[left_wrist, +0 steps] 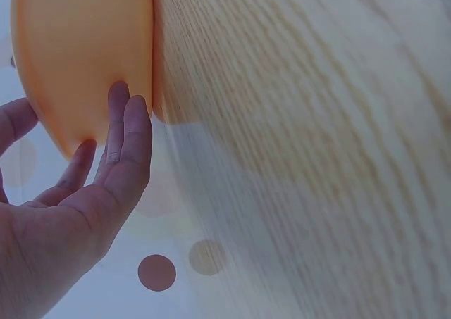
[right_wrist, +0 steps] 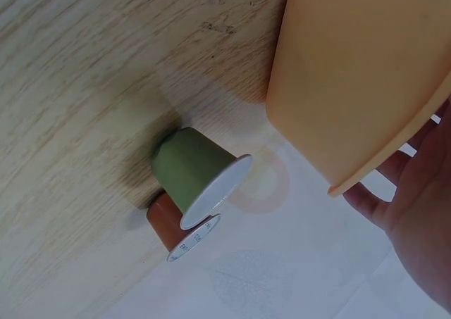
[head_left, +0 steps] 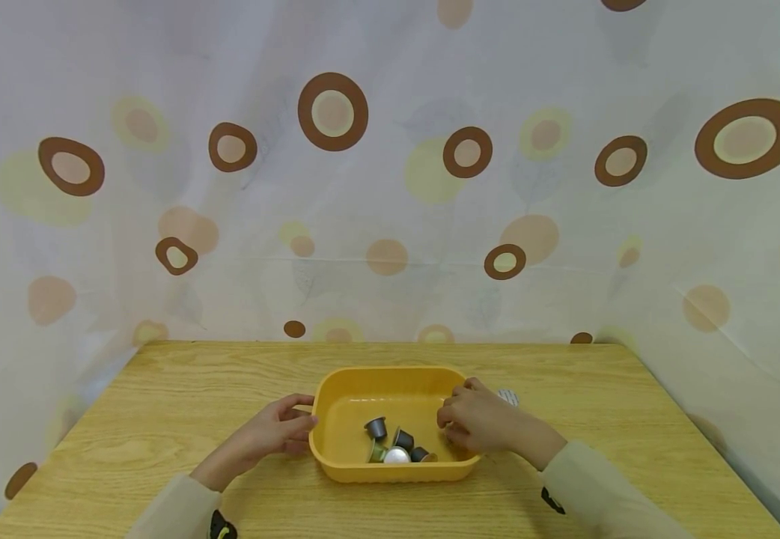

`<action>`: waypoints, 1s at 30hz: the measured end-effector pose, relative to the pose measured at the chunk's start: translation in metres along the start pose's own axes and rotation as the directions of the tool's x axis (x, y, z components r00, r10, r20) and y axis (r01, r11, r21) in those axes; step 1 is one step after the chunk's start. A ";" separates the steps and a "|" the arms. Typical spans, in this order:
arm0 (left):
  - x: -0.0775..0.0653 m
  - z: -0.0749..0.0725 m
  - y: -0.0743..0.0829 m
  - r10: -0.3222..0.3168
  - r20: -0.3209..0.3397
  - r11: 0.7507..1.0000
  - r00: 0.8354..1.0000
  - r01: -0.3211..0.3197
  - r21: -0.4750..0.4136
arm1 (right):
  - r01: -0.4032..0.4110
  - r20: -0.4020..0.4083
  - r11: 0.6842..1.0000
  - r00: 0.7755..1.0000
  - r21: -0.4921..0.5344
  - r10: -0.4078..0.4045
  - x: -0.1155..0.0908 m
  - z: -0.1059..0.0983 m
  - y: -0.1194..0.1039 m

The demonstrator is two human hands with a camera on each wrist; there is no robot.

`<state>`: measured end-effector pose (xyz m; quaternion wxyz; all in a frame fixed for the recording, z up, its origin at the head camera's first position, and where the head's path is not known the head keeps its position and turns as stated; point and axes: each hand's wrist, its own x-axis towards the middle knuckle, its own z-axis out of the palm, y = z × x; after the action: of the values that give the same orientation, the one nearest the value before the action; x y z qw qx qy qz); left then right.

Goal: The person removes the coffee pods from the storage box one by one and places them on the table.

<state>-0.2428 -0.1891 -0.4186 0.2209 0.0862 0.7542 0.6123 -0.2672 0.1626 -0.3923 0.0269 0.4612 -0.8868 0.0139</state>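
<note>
A yellow plastic basin (head_left: 397, 473) stands on the table with several coffee capsules (head_left: 376, 427) lying toward its near side. One of them, a capsule with a silver lid (head_left: 397, 454), faces up. My left hand (head_left: 285, 427) holds the basin's left end, thumb at the rim, other fingers (left_wrist: 134, 132) against the outer wall. My right hand (head_left: 480, 415) reaches over the right rim, its curled fingers inside the basin; cannot tell whether they hold anything. Outside the basin, the right wrist view shows a green capsule (right_wrist: 194, 167) and a brown capsule (right_wrist: 169, 220) lying close together.
The wood-grain table (head_left: 188, 419) extends around the basin on all sides. A pale curtain (head_left: 390, 187) with brown and yellow spots hangs behind it and along both sides. In the head view, a capsule lid (head_left: 507, 397) shows just beyond the right hand.
</note>
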 end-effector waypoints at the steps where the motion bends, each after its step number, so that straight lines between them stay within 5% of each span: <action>1: 0.000 0.000 0.000 0.000 0.001 1.000 1.000 0.000 -0.001 | -0.003 0.001 1.000 1.000 -0.002 0.003 0.000 0.000 0.000; 30: -0.001 0.001 0.001 0.000 -0.008 1.000 1.000 0.000 0.023 | -0.088 0.002 0.990 0.996 -0.114 0.089 0.002 0.001 0.002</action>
<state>-0.2419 -0.1886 -0.4177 0.2170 0.0862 0.7621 0.6039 -0.2698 0.1622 -0.3936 0.0492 0.4192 -0.9058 -0.0371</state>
